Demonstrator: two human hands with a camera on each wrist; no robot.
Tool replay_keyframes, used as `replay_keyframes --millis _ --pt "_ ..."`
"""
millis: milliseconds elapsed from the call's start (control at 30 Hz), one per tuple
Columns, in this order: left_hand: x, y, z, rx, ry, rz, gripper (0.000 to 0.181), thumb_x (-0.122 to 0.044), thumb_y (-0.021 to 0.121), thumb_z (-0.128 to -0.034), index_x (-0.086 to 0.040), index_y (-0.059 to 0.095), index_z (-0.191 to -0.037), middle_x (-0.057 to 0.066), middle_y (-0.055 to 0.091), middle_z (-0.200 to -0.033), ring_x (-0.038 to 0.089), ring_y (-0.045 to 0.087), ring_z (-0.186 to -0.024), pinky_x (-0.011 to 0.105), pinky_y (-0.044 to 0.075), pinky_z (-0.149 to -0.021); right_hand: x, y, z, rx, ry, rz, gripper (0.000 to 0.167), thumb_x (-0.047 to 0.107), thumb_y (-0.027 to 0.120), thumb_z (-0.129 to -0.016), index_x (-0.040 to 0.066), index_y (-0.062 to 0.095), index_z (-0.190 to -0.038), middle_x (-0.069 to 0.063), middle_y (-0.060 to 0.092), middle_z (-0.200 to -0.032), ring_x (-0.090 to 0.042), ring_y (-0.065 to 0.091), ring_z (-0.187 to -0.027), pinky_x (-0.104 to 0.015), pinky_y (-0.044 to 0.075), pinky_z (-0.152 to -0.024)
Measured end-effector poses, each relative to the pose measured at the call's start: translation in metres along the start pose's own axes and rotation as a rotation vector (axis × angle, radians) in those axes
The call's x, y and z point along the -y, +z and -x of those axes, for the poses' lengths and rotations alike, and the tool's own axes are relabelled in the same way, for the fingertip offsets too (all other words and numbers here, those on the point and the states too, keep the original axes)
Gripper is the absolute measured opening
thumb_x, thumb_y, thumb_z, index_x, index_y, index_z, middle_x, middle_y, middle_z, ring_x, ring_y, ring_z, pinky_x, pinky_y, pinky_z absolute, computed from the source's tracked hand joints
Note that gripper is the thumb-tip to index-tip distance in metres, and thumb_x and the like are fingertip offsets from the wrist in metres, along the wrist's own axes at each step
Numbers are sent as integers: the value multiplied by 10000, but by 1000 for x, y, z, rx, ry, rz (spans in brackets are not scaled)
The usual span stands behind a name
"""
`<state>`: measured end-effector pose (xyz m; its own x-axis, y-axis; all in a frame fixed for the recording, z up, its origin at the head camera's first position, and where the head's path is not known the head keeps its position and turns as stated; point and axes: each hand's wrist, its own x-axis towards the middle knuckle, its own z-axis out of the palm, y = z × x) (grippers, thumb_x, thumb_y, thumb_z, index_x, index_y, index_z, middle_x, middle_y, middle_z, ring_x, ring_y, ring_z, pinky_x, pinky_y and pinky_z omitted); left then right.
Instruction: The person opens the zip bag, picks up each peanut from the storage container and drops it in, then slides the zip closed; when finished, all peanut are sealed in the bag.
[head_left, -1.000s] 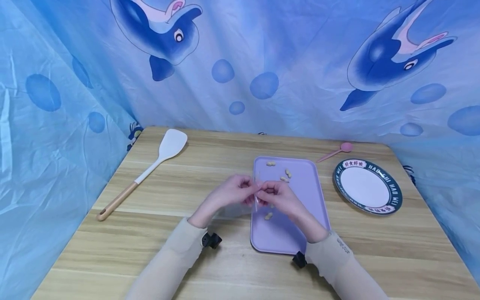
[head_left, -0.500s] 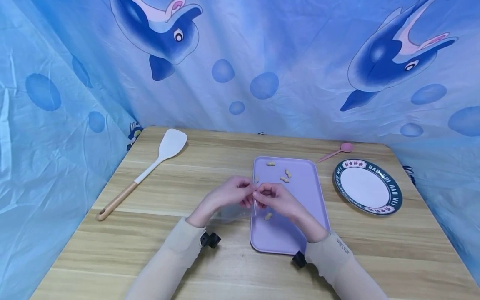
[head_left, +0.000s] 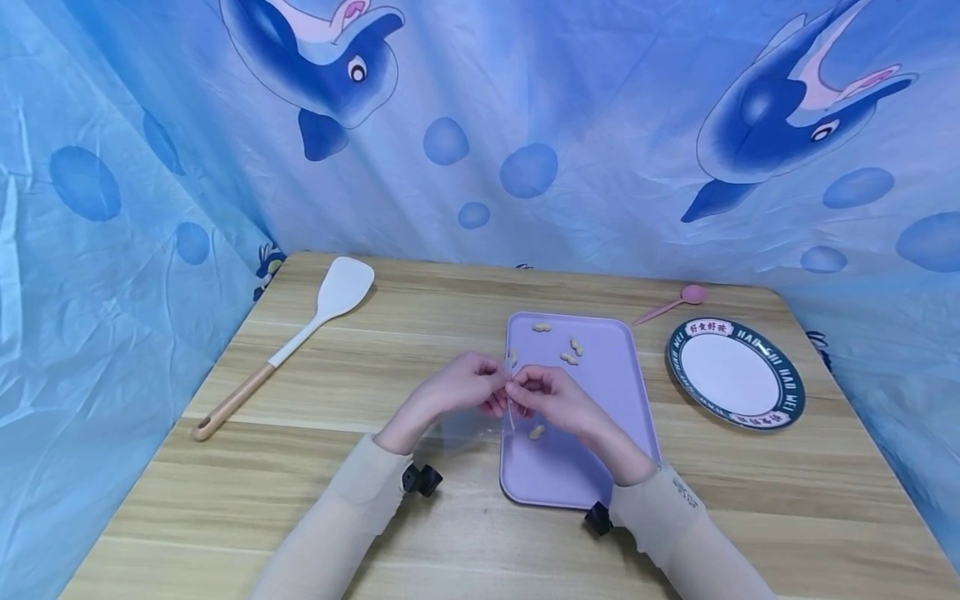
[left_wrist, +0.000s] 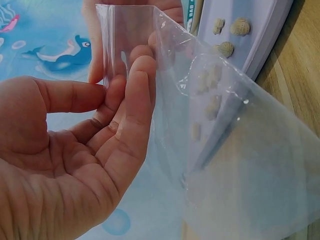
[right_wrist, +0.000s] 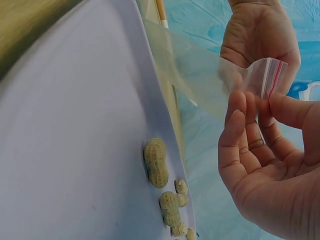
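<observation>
A clear zip bag (left_wrist: 250,165) hangs from both hands over the left edge of the purple tray (head_left: 585,467). The left hand (head_left: 465,385) pinches the zip edge between thumb and fingertips; in the left wrist view the left hand (left_wrist: 85,135) has its other fingers behind the film. Close beside it, the right hand (head_left: 558,400) pinches the same edge, where the right wrist view shows a red line along the zip strip (right_wrist: 274,80) at the fingers of the right hand (right_wrist: 270,155). Several peanuts lie on the tray, including one peanut (right_wrist: 156,162) near its rim.
A white spatula (head_left: 343,287) with a wooden handle lies at the left of the wooden table (head_left: 420,550). Right of the tray is a white plate (head_left: 729,375) with a green patterned rim, and a pink spoon (head_left: 693,294) lies behind it. A blue dolphin-print curtain surrounds the table.
Both hands have shifted very slightly left, keeping their pinch on the bag. The bag's film hangs a little differently below them, and a peanut at the tray's left edge shows more clearly.
</observation>
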<state>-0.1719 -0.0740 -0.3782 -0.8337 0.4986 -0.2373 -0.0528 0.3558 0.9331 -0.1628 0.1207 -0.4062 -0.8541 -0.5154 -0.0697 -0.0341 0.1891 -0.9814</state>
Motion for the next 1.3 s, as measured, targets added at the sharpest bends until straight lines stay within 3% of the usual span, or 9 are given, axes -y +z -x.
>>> replay_keyframes --millis 200,433,600,867,1300 --pt "1 -1 0 2 2 3 268 -76 470 -1022 74 673 -932 137 688 -754 183 662 -655 352 601 -679 1 1 0 -9 6 8 222 139 576 -1015 -70 626 -958 -35 647 -764 -174 584 -697 -304 513 -663" --pt "2 -2 -1 -23 -4 27 219 -15 472 -953 73 665 -898 135 697 -755 269 697 -710 444 601 -740 0 2 0 14 56 7 256 170 542 -1034 -65 627 -978 -72 665 -748 -172 600 -685 -297 512 -642" --pt "3 -1 -1 -22 -15 35 212 -13 480 -947 67 669 -894 135 701 -759 267 700 -712 418 604 -730 0 3 1 31 75 10 236 162 523 -1040 -52 600 -975 -67 653 -744 -167 604 -684 -281 496 -627" --pt "6 -1 -3 9 7 23 245 -155 586 -1004 63 679 -941 132 703 -774 297 703 -717 441 604 -739 -1 3 3 26 53 45 197 107 526 -1022 -55 623 -1079 -57 632 -754 -175 601 -685 -312 519 -624" --pt "6 1 -3 24 26 35 219 -72 504 -1020 80 646 -950 137 693 -788 249 690 -696 453 600 -751 -4 4 1 19 7 47 179 94 540 -1021 -63 604 -966 -41 607 -730 -159 576 -674 -278 491 -588"
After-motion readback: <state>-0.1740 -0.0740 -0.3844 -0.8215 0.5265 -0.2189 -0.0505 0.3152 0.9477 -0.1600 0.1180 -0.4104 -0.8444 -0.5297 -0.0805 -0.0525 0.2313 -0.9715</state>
